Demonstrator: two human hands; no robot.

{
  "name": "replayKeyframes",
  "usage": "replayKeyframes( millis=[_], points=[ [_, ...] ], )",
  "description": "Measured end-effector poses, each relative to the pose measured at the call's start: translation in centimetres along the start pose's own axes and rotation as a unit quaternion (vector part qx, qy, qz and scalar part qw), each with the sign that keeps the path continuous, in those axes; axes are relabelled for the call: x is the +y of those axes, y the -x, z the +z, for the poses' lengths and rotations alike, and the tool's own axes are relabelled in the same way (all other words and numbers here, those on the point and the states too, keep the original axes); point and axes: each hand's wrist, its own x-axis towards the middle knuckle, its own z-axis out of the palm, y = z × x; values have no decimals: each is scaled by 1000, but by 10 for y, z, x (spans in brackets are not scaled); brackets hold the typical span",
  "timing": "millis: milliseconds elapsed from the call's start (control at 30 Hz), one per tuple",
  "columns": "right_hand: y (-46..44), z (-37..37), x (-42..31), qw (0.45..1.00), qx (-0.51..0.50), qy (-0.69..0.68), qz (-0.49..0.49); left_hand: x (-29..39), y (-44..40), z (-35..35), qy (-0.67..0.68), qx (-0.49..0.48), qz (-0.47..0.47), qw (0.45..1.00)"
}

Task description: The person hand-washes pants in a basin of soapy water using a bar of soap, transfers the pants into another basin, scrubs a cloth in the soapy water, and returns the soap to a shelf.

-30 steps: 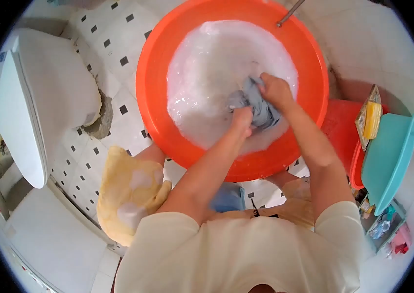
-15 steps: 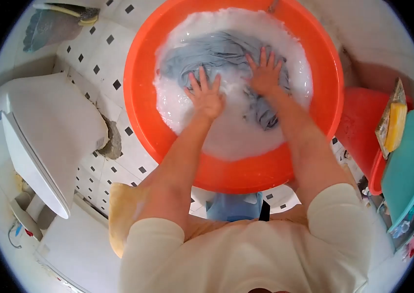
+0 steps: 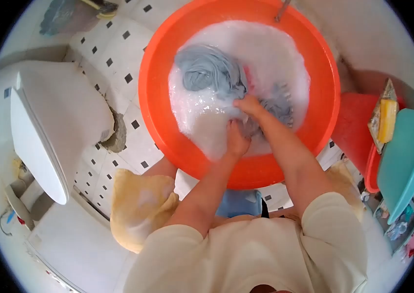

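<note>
An orange tub (image 3: 153, 93) holds cloudy, sudsy water with a wet grey-blue cloth (image 3: 212, 68) in it. The cloth bunches in a swirl at the upper left of the water, and another part lies lower right, partly under the suds. My right hand (image 3: 250, 106) is closed around a twisted stretch between those parts. Just below it, my left hand (image 3: 238, 139) is closed on a wet fold at the water's surface; its fingertips are partly hidden. A ridged edge (image 3: 289, 105) shows beside the cloth on the right.
A white toilet (image 3: 65, 107) stands at left on the spotted tile floor. To the right are a red bucket (image 3: 353, 127), a yellow soap bar (image 3: 388, 121) and a teal basin (image 3: 405, 156). Yellow cloth (image 3: 141, 205) covers my left knee; something blue (image 3: 240, 202) sits below the tub.
My hands were spread flat on the cloth; they have drawn together, lower down, and closed on it. The cloth has bunched toward the upper left, and the view has shifted slightly.
</note>
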Motion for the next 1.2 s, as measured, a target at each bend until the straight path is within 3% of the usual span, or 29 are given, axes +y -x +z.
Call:
replayKeyframes(
  millis=[33, 67, 100, 133, 167, 267, 333, 400, 500, 567, 600, 700, 733, 800, 867, 1033, 1100, 1167, 1200],
  points=[
    [18, -8, -16, 982, -39, -185, 21, 7, 2, -3, 39, 26, -30, 998],
    [42, -17, -27, 927, -78, -364, 41, 13, 3, -7, 79, 49, -59, 994],
    [70, -27, -44, 838, -116, -529, 60, 18, -2, -12, 87, 56, -35, 994],
    [91, -40, -55, 802, -176, -570, 23, 22, -12, -18, 95, 60, -11, 994],
    [115, -51, -71, 798, -193, -571, -9, 28, -19, -23, 103, 62, 12, 993],
    [186, -79, -132, 784, -253, -552, -130, 78, -34, -42, 371, 26, 7, 928],
    [221, -90, -174, 774, -304, -505, -231, 93, -38, -48, 352, -16, -26, 936],
    [248, -100, -212, 780, -325, -430, -319, 108, -50, -60, 331, 50, 45, 941],
    [297, -119, -258, 808, -295, -340, -379, 131, -63, -111, 219, 21, 125, 967],
    [322, -127, -279, 816, -281, -310, -398, 156, -67, -152, 130, -3, 129, 983],
    [327, -134, -287, 832, -279, -277, -391, 164, -70, -168, 84, -14, 127, 988],
    [318, -161, -297, 876, -215, -239, -361, 168, -89, -193, 147, 29, 177, 973],
    [314, -171, -296, 901, -163, -244, -320, 174, -92, -202, 131, 21, 147, 980],
    [305, -185, -286, 903, -99, -213, -359, 185, -100, -218, 99, 4, 84, 992],
    [286, -197, -269, 917, -39, -192, -346, 172, -116, -215, -29, 34, 120, 992],
    [207, -183, -179, 960, 47, -183, -208, 111, -143, -182, -306, -5, 143, 941],
    [161, -170, -127, 979, 75, -152, -111, 78, -147, -158, -339, -30, 192, 920],
    [109, -153, -62, 964, 64, -238, -102, 48, -139, -129, -371, -71, 230, 897],
    [103, -150, -52, 990, 77, -106, -50, 34, -132, -114, -377, -91, 224, 894]
  ],
)
